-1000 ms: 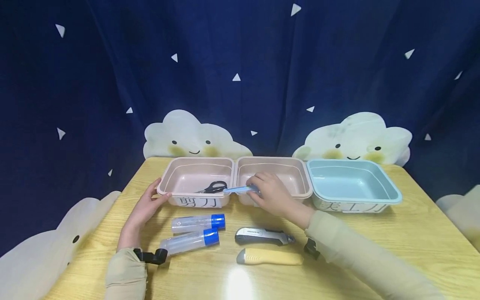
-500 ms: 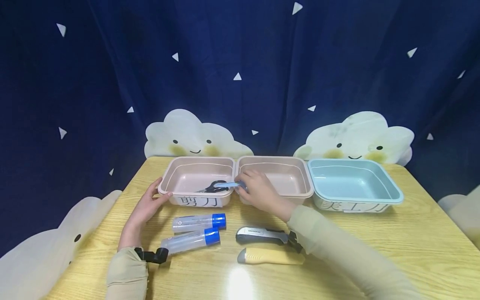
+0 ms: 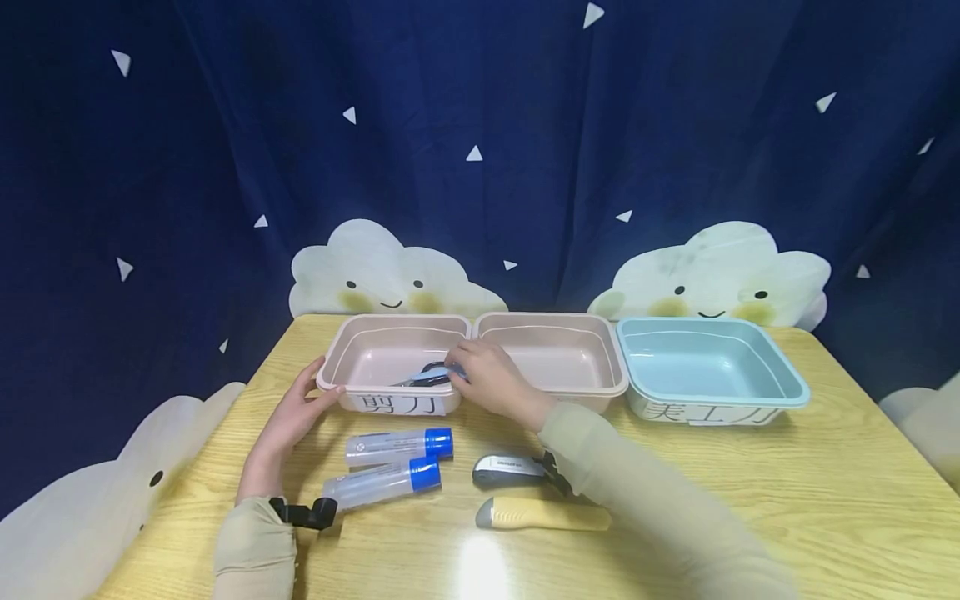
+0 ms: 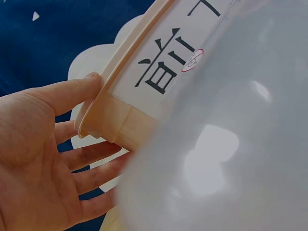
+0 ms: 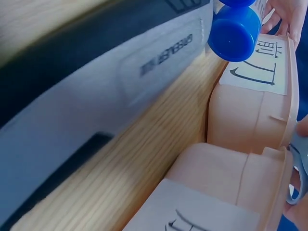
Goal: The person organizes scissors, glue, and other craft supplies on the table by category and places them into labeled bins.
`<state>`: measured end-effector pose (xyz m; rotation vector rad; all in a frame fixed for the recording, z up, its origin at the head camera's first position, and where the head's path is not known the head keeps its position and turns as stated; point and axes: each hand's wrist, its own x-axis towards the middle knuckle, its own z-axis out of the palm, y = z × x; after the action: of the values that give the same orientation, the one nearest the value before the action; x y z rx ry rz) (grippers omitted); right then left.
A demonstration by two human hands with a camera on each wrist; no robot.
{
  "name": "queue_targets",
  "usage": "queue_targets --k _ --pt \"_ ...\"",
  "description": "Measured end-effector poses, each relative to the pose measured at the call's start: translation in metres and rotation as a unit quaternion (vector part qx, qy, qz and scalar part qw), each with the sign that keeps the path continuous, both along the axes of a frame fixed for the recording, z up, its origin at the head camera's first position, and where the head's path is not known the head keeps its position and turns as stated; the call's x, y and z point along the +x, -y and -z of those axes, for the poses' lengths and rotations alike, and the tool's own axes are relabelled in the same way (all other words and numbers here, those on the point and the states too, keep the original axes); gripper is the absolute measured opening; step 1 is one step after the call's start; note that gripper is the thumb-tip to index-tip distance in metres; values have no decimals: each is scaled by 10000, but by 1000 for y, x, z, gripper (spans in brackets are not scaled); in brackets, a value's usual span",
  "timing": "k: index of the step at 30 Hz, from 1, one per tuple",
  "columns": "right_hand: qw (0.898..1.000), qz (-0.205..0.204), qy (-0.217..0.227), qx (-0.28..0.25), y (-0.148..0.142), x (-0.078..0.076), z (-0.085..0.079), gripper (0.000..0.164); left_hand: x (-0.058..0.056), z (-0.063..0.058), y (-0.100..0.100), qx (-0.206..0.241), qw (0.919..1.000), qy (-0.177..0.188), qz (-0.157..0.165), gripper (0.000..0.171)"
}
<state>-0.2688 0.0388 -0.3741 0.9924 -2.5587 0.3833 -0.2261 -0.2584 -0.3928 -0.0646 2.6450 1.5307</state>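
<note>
My right hand [image 3: 491, 379] holds a pair of scissors with light blue handles [image 5: 299, 147] over the right end of the left pink bin [image 3: 367, 388]. Their blades point left, overlapping the black-handled scissors [image 3: 431, 382] lying in that bin. In the right wrist view, fingers show around the blue handle loop at the frame's edge. My left hand [image 3: 296, 412] grips the same bin's front left corner. The left wrist view has its thumb [image 4: 79, 91] on the rim and the other fingers spread along the end wall.
Right of that bin stand a second pink bin [image 3: 558, 392] and a blue bin [image 3: 645, 396]. Two clear tubes with blue caps [image 3: 424, 473] lie in front. A grey-black utility knife [image 3: 506, 472] and a yellow one [image 3: 551, 514] lie below my right forearm.
My right hand has moved left with the blue scissors, from the middle bin to the left bin's right end. The left hand stays at its corner.
</note>
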Motion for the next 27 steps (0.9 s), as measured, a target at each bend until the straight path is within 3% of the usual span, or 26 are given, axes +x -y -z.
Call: queue_targets --k 7,16,27 --pt "9996 70 264 -32 12 -8 2 14 -2 4 0 26 10000 39 -48 77" --pt "9952 289 909 -211 25 -19 0 18 -2 4 0 -20 10000 23 -33 78" --pt "9927 220 1183 123 46 -27 -2 22 -2 4 -1 -23 10000 34 -49 78"
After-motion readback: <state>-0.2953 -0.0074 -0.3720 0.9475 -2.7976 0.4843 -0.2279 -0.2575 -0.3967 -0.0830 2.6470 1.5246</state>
